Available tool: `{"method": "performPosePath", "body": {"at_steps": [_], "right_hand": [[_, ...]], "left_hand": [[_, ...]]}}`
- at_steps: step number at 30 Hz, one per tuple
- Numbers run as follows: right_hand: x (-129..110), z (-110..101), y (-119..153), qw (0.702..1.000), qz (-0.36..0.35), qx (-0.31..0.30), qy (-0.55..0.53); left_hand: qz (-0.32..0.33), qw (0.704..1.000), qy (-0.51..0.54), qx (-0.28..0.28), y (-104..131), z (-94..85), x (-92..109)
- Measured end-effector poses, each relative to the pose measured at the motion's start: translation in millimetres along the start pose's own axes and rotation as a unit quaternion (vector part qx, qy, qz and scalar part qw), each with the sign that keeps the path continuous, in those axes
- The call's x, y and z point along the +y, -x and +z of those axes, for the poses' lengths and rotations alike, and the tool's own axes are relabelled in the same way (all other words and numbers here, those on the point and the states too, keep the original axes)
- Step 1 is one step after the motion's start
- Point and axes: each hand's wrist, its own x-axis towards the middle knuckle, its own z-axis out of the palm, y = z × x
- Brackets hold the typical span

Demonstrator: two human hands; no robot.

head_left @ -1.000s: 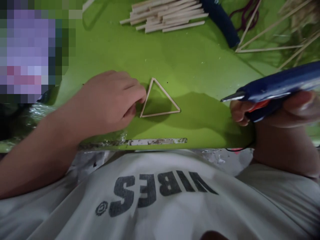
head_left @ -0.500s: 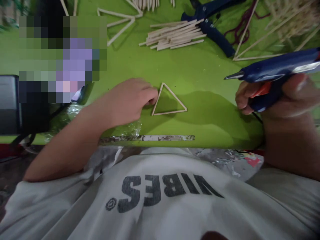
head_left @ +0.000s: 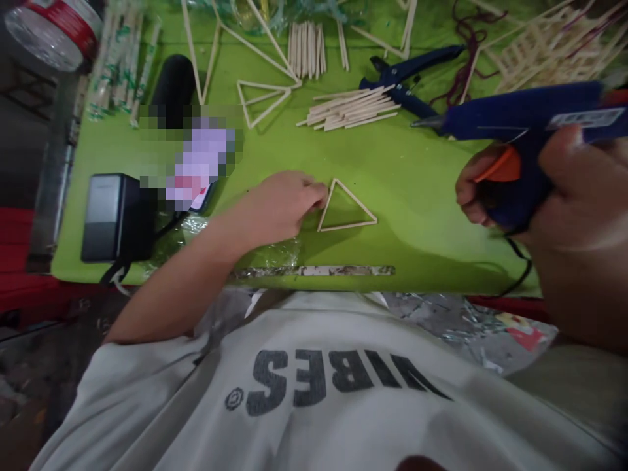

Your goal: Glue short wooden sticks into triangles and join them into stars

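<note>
A small triangle of thin wooden sticks (head_left: pixel 354 226) lies flat on the green table (head_left: pixel 417 190). Beside its left side is my left hand (head_left: pixel 289 203), fingers curled together at the stick's edge; whether they pinch anything is too small to make out. My right hand (head_left: pixel 569 183) is wrapped round a blue glue gun (head_left: pixel 520 114) with an orange trigger, held over the table's right part, its nozzle pointing left. A loose pile of sticks (head_left: pixel 350 108) lies beyond the triangle, touching or close to blue-handled pliers (head_left: pixel 407 98).
At the left are a black power bank (head_left: pixel 118 216), a phone (head_left: pixel 201 163) partly blurred out, and a dark cylinder (head_left: pixel 174 88). Wrapped sticks (head_left: pixel 118 65), stick frames (head_left: pixel 265 95) and a stick lattice (head_left: pixel 554 49) lie at the back. A cable hangs below the glue gun.
The view has shifted, showing more of the table's left and back. The glue gun in my right hand sits higher relative to the triangle. My left hand stays beside the triangle.
</note>
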Motion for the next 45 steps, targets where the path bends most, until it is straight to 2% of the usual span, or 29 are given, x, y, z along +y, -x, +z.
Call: {"method": "performPosePath", "body": {"at_steps": [2, 4, 8, 13, 19, 24, 29, 32, 36, 45], "right_hand": [[-17, 12, 15, 1.000, -0.004, 0.003, 0.024], [-23, 23, 25, 0.999, -0.030, 0.018, 0.019], [0, 37, 24, 0.996, -0.071, -0.008, -0.060], [36, 33, 12, 0.991, -0.063, -0.057, -0.102], [37, 25, 19, 0.985, -0.049, -0.151, -0.072], [34, 26, 26, 0.988, -0.050, -0.122, -0.077], [28, 28, 22, 0.991, -0.085, -0.055, -0.088], [23, 29, 23, 0.993, -0.072, -0.041, -0.082], [22, 29, 24, 0.991, -0.081, -0.053, -0.094], [28, 27, 25, 0.991, -0.076, -0.057, -0.098]], "left_hand": [[0.006, 1.000, 0.001, 0.000, -1, 2.5, -4], [0.011, 1.000, 0.001, 0.002, -1, 5.2, -8], [0.034, 0.999, 0.010, 0.011, 0, 6.5, -10], [0.038, 0.999, 0.011, 0.010, 2, 1.5, -4], [0.011, 1.000, -0.012, -0.023, -5, -1.9, 7], [0.004, 0.999, -0.039, -0.025, -5, -3.8, 15], [-0.032, 0.999, 0.018, 0.002, 6, -6.1, 0], [-0.002, 0.999, 0.032, -0.002, 10, -11.2, -6], [0.046, 0.995, 0.078, -0.036, 14, -16.3, -3], [0.099, 0.991, 0.077, -0.052, 9, -4.4, 1]]}}
